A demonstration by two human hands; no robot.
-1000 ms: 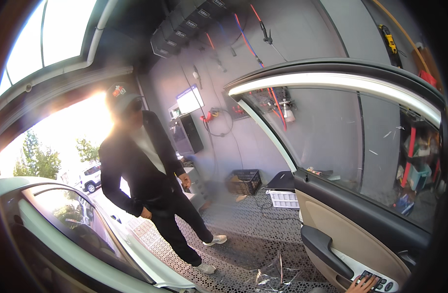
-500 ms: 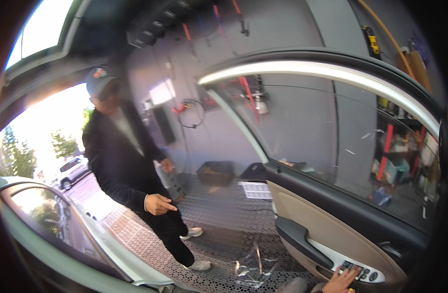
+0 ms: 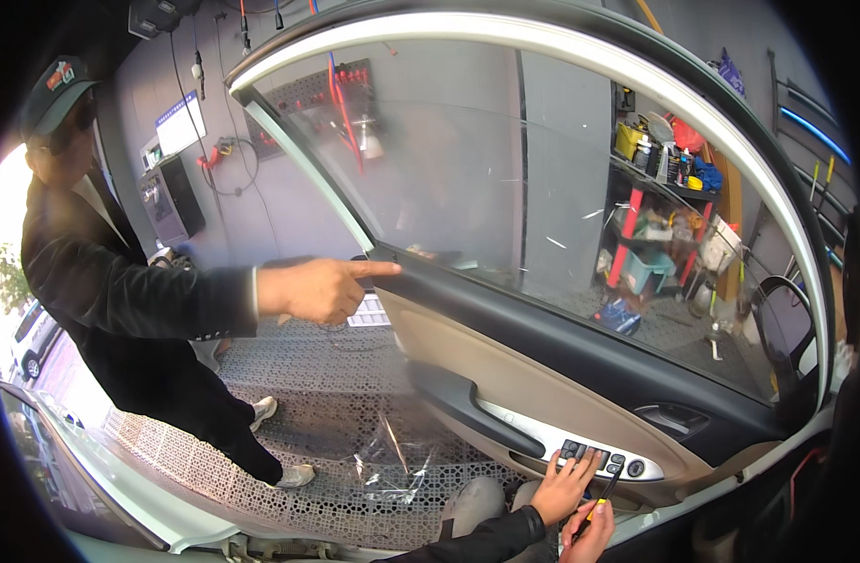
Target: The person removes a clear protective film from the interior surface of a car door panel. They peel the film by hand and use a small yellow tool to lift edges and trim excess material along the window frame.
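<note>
The fingers of my left hand [image 3: 563, 490] lie stretched out on the black window switches [image 3: 580, 452] in the silver armrest panel [image 3: 524, 430] of an open car door [image 3: 486, 328]. Just beside it, my right hand [image 3: 593, 539] is closed around a screwdriver [image 3: 599, 509] with a yellow and black handle. Its thin dark shaft points up toward the panel's front end; whether the tip touches the panel I cannot tell. Part of the right hand is cut off by the lower edge. The door's window glass [image 3: 449, 178] stands partway up, with a gap above its edge.
A person [image 3: 120, 263] in a dark jacket and cap stands at the left, pointing a hand [image 3: 322, 289] across the door. Clear plastic sheeting [image 3: 392, 464] lies on the perforated floor [image 3: 327, 413]. Behind the glass stands a shelf [image 3: 650, 211] with bottles and bins.
My view has swung right and down. The person's arm has risen from waist height to point at the door. My right hand and the screwdriver have come into fuller view; my left hand stays on the switches.
</note>
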